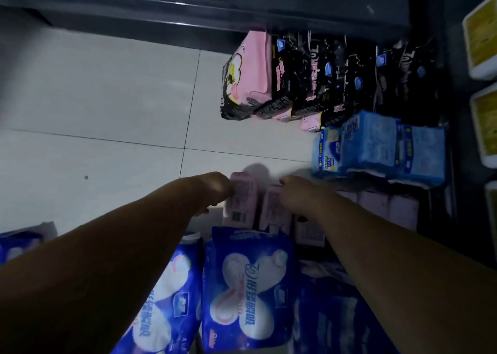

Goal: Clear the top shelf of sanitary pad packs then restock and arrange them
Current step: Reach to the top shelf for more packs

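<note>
I look down at sanitary pad packs lying on a tiled floor (107,98). My left hand (212,192) grips the left side of a pale pink pack (242,203) with a barcode. My right hand (298,197) holds the pink pack beside it (274,208) from the right. More pink packs (390,208) lie to the right in shadow. Dark blue packs with a white butterfly shape (247,292) lie in front of the pink ones, under my forearms.
Black and pink packs (295,79) stand in a row at the upper right, with light blue packs (376,146) below them. A dark shelf edge (188,12) runs across the top. Yellow-labelled white boxes (481,36) sit at the far right.
</note>
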Tool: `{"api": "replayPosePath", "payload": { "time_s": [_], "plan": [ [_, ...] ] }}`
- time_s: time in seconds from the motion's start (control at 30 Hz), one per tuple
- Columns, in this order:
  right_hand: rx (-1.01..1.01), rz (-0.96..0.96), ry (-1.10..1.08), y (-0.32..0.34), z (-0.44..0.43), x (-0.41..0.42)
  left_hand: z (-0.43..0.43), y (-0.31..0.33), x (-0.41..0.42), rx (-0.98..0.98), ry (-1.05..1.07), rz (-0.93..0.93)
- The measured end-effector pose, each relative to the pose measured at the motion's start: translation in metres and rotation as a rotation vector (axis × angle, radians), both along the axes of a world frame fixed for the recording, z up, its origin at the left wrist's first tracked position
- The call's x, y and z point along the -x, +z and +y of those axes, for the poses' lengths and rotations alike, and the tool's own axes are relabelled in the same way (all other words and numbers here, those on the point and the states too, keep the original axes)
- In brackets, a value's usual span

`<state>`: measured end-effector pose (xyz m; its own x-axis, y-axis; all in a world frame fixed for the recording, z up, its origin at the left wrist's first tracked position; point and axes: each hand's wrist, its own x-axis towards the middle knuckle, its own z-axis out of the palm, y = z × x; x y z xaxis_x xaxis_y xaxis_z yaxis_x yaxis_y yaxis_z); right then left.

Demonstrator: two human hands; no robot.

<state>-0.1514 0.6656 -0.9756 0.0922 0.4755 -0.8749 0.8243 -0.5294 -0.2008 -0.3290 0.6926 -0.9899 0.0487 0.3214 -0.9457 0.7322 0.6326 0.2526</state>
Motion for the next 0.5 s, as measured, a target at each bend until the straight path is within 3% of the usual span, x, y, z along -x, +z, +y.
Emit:
{"api": "replayPosePath", "payload": {
  "time_s": [0.1, 0.3, 0.5],
  "plan": [
    [-0.007, -0.03, 0.11, 0.008, 0.002, 0.002, 0.001, 0.009, -0.003, -0.034, -0.025, 0.014],
    [-0.12, -0.037, 0.065, 0.061, 0.003, 0.0, 0.0, 0.065, -0.001, -0.273, -0.121, 0.041],
    [-0.479, -0.098, 0.167, 0.18, -0.006, -0.006, -0.012, 0.176, 0.001, -0.658, -0.339, 0.098]
  ]
}}
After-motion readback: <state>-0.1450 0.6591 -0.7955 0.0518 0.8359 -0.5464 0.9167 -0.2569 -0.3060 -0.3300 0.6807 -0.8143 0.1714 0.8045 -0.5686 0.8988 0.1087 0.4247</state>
